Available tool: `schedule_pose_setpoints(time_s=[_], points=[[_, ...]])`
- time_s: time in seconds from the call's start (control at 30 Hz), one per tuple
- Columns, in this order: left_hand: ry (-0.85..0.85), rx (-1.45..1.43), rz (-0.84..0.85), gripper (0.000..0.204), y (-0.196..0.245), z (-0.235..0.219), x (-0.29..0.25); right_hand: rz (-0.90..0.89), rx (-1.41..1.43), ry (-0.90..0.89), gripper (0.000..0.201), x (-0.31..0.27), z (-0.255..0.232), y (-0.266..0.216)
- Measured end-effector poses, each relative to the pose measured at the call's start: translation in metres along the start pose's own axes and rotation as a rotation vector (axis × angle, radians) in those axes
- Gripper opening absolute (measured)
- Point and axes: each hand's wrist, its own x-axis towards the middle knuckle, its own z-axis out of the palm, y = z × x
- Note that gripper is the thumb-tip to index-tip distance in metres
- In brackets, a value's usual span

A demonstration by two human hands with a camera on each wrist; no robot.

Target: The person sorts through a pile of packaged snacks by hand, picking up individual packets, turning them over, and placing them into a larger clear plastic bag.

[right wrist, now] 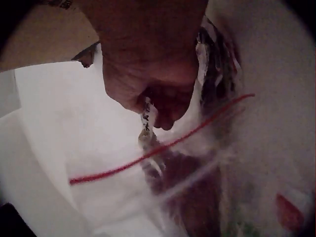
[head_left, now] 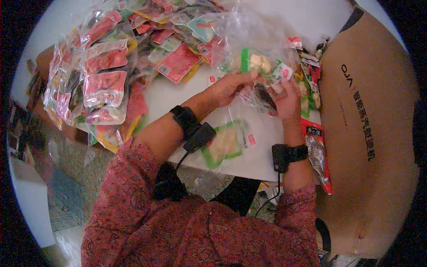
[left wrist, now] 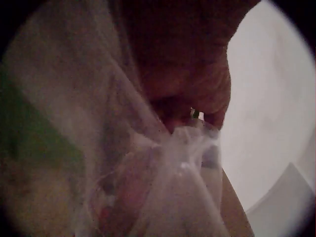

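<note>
At the back of the white table, my left hand (head_left: 232, 87) grips the edge of a clear plastic bag (head_left: 249, 29). In the left wrist view the film (left wrist: 182, 168) gathers in folds below the curled fingers. Beside it, my right hand (head_left: 288, 99) pinches a small packet (right wrist: 147, 116) with black print between thumb and fingers. A red zip line (right wrist: 163, 148) crosses the clear film in front of that hand. Around the fingertips are a green-edged packet (head_left: 258, 62) with pale pieces and a white packet with a pink label (head_left: 283, 71).
Red-labelled packets in clear wrapping (head_left: 104, 66) are heaped at the left and back. A flat green-edged bag (head_left: 222, 144) lies before me on the white table (head_left: 178, 95). On the right stand more packets, a long red pouch (head_left: 316, 153) and a large cardboard box (head_left: 369, 133).
</note>
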Motion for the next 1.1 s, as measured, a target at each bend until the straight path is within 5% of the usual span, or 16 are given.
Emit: schedule_pose_setpoints(time_s=[0.1,0.27,0.33,0.37,0.43,0.47,0.6,0.67,0.7,0.8,1.0,1.1], points=[[-0.171,-0.066,-0.06,0.042,0.003,-0.002,0.0,-0.103,0.107,-0.092,0.018,0.019,-0.034,0.007],[-0.242,-0.148,-0.157,0.048,0.004,-0.007,0.002,0.052,0.206,-0.197,0.02,0.022,-0.05,0.0],[-0.219,0.374,-0.081,0.045,0.003,-0.007,0.0,0.094,0.189,-0.055,0.023,0.018,-0.045,-0.002],[-0.217,0.373,-0.078,0.045,0.001,-0.005,-0.002,0.095,0.187,-0.058,0.023,0.025,-0.058,0.008],[-0.337,0.508,-0.034,0.039,-0.002,-0.001,-0.005,-0.276,-0.509,0.002,0.026,0.044,-0.092,0.032],[-0.328,0.416,-0.115,0.031,-0.003,-0.001,-0.006,0.1,-0.065,-0.034,0.029,0.024,-0.062,0.011],[-0.237,0.481,-0.115,0.029,-0.006,0.009,-0.008,-0.011,-0.49,-0.302,0.021,0.03,-0.055,0.016],[-0.134,0.511,0.059,0.03,-0.011,0.012,-0.008,0.098,-0.277,-0.264,0.023,0.016,-0.037,0.016],[-0.134,0.511,0.059,0.03,-0.009,0.01,-0.007,0.204,-0.063,-0.221,0.025,0.009,-0.027,0.015],[-0.015,0.645,-0.047,0.029,0.003,0.004,-0.007,0.163,-0.002,-0.129,0.027,-0.001,-0.007,0.011],[0.029,0.592,-0.016,0.031,-0.005,-0.004,-0.001,0.194,-0.146,-0.192,0.026,0.013,-0.025,0.026],[-0.059,0.765,0.184,0.03,-0.01,-0.01,0.001,0.193,-0.202,-0.124,0.027,0.008,-0.018,0.022]])
